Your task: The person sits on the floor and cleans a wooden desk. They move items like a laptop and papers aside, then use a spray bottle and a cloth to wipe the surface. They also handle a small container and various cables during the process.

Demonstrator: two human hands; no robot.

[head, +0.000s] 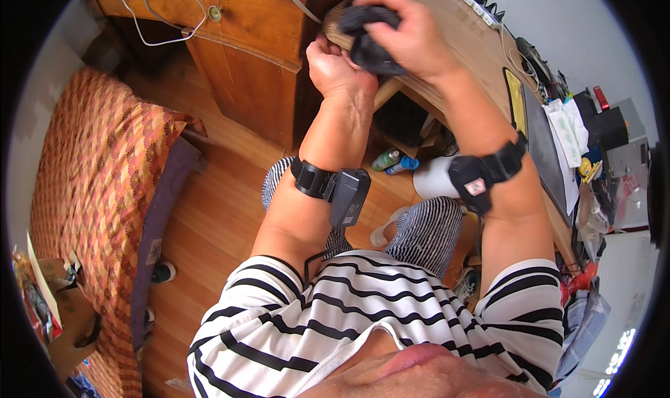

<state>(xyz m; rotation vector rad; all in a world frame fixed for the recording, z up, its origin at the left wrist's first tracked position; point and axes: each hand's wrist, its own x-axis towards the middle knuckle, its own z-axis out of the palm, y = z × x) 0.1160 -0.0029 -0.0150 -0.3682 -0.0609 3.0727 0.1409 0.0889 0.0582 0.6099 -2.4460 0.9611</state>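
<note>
My right hand grips a blurred black item, seemingly soft and cloth-like, over the near corner of a wooden desk. Its thumb and fingers curl around the upper part. My left hand is just left of and below it, palm side up, touching or very near the item's lower part and the desk's rounded edge. Its fingers are partly hidden, so its hold is unclear. A black strap with a box-shaped device is on my left forearm; another strapped device is on the right one.
A wooden cabinet with a hanging white cable stands left of the hands. A bed with a patterned cover is at left. Two spray cans and a white cylinder lie beneath the desk. A power strip runs along its far edge.
</note>
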